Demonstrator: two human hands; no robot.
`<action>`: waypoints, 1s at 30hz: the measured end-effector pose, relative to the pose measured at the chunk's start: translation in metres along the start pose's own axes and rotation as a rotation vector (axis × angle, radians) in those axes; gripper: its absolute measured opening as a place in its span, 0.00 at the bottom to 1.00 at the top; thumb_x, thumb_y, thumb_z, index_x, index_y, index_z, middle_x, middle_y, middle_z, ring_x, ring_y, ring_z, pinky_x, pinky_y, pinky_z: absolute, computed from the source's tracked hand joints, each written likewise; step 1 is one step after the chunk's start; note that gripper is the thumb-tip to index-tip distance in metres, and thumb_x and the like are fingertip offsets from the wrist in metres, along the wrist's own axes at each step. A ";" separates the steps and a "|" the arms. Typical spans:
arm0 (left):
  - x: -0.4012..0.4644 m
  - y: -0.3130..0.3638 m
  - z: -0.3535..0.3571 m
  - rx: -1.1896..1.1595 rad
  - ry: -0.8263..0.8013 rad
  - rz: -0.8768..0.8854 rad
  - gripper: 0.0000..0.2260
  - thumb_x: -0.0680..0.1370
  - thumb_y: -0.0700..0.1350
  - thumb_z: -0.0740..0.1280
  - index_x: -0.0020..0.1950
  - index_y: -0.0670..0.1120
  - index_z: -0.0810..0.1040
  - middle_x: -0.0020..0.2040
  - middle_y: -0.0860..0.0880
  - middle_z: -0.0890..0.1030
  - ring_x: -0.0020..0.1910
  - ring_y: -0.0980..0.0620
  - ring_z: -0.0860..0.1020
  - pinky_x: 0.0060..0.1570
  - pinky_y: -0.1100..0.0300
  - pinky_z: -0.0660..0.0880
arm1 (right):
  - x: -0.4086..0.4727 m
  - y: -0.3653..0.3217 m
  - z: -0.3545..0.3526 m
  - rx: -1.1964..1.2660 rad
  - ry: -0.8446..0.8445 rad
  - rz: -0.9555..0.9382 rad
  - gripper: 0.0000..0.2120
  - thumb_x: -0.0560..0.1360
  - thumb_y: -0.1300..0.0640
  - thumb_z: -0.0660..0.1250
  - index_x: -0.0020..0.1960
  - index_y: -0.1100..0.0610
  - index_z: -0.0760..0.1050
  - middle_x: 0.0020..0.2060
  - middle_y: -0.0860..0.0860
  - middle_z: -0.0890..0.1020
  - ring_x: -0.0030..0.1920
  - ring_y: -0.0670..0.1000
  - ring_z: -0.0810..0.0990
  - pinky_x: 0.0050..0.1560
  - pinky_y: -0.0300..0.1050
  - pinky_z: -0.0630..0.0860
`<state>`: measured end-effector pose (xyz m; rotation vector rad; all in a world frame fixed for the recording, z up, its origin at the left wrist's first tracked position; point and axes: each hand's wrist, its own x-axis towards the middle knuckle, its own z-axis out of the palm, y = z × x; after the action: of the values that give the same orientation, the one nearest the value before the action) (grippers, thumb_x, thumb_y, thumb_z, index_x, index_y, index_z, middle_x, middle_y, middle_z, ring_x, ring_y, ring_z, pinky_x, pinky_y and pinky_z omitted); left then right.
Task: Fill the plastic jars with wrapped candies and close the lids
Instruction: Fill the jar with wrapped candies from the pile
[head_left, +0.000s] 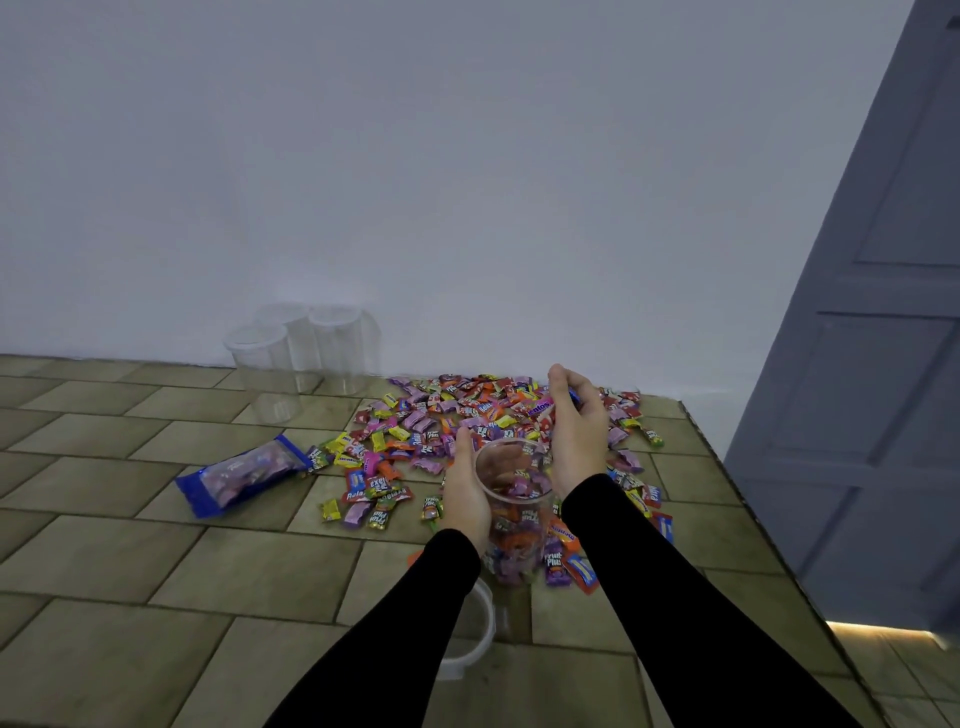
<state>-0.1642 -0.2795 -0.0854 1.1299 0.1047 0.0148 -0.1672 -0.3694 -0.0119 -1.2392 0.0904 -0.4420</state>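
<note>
Centre-bottom of frame: clear plastic jar (511, 512) partly filled, left hand (467, 493) wrapped round its side wall, right hand (579, 431) raised just above and right of the mouth, fingers curled on a few wrapped candies (467, 415) taken from the pile.

Jar stands on the tiled surface (156, 545), pile spread behind and around it to the wall. Judgement: jar is thin, light and smooth, likely to flex or tip if squeezed at the rim, so hold it mid-wall as the left hand does. Candies are light, crinkly, slippery in foil, better scooped in small handfuls. Three empty jars (306, 358) upper left of the pile; blue candy bag (244, 473) left; a lid (475, 631) lies under the left sleeve, bottom centre.
</note>
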 end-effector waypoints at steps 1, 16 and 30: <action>0.000 0.000 0.000 0.001 0.002 -0.001 0.33 0.81 0.61 0.49 0.44 0.37 0.83 0.42 0.41 0.85 0.37 0.49 0.81 0.39 0.60 0.76 | -0.001 -0.001 0.000 -0.010 -0.003 -0.009 0.04 0.78 0.51 0.65 0.47 0.50 0.76 0.41 0.44 0.77 0.42 0.39 0.76 0.44 0.31 0.70; 0.004 -0.002 -0.004 0.008 -0.055 -0.025 0.34 0.78 0.65 0.51 0.47 0.37 0.83 0.50 0.35 0.83 0.49 0.40 0.80 0.61 0.40 0.71 | -0.010 -0.009 -0.005 0.032 -0.128 -0.088 0.09 0.74 0.71 0.64 0.38 0.60 0.74 0.37 0.50 0.76 0.26 0.42 0.73 0.31 0.30 0.71; 0.001 0.003 0.000 -0.017 -0.033 -0.032 0.34 0.80 0.61 0.53 0.55 0.30 0.79 0.53 0.32 0.81 0.56 0.34 0.79 0.63 0.43 0.73 | -0.003 -0.004 -0.003 -0.072 -0.235 -0.049 0.10 0.72 0.65 0.66 0.33 0.61 0.77 0.34 0.54 0.78 0.37 0.53 0.76 0.40 0.43 0.72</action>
<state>-0.1628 -0.2784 -0.0831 1.1108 0.0925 -0.0314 -0.1721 -0.3721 -0.0102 -1.3583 -0.1252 -0.3347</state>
